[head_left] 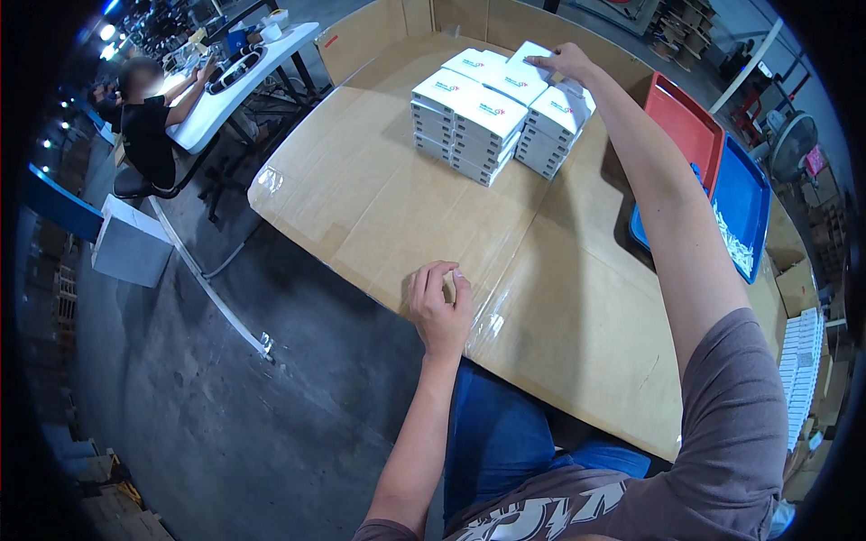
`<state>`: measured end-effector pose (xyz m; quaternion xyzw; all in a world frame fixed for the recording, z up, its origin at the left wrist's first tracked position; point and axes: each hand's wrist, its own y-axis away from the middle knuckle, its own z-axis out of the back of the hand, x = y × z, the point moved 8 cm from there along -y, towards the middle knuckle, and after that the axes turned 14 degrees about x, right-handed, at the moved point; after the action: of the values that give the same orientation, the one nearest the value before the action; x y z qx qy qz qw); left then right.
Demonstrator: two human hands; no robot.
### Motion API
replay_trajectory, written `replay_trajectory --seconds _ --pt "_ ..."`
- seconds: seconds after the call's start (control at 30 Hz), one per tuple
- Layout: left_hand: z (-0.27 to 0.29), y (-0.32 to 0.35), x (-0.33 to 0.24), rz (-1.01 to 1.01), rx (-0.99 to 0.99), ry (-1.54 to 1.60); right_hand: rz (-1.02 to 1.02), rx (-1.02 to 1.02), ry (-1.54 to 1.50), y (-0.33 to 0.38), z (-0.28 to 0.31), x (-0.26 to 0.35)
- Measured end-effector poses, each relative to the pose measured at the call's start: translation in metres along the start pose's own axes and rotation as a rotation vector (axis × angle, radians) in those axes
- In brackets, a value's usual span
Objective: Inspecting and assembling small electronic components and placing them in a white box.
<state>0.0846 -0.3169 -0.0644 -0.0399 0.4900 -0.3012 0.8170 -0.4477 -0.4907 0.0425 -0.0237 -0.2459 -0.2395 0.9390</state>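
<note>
My right arm stretches to the far side of the cardboard-covered table (361, 216). There my right hand (572, 65) has its fingers on a small white flat box (532, 56) at the back of the stacks; its thumb side is partly hidden. Below and beside it stand several stacks of like white boxes (469, 113), with small coloured print on top and dark marks along their sides. My left hand (439, 302) is near the table's front edge, fingers loosely curled and the thumb apart, with nothing visible in it.
A red tray (687, 126) and a blue tray (744, 203) with small white pieces lie at the right. Cardboard walls (505, 25) border the far side. White pieces in rows (800, 370) are at far right. Another person (149, 122) sits at a white table (262, 68).
</note>
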Motion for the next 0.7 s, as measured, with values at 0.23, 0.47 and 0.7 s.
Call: replay_trajectory --seconds 0.23,0.47,0.7 --pt "0.007 0.002 -0.003 0.01 -0.011 -0.058 0.559 -0.622 -0.429 0.089 0.073 0.077" --pt "-0.007 0.004 0.001 -0.017 0.023 -0.02 0.835 -0.576 -0.664 0.223 0.11 0.091" --pt "0.001 0.013 0.003 -0.075 0.036 -0.016 0.625 -0.632 -0.833 0.405 0.078 0.045"
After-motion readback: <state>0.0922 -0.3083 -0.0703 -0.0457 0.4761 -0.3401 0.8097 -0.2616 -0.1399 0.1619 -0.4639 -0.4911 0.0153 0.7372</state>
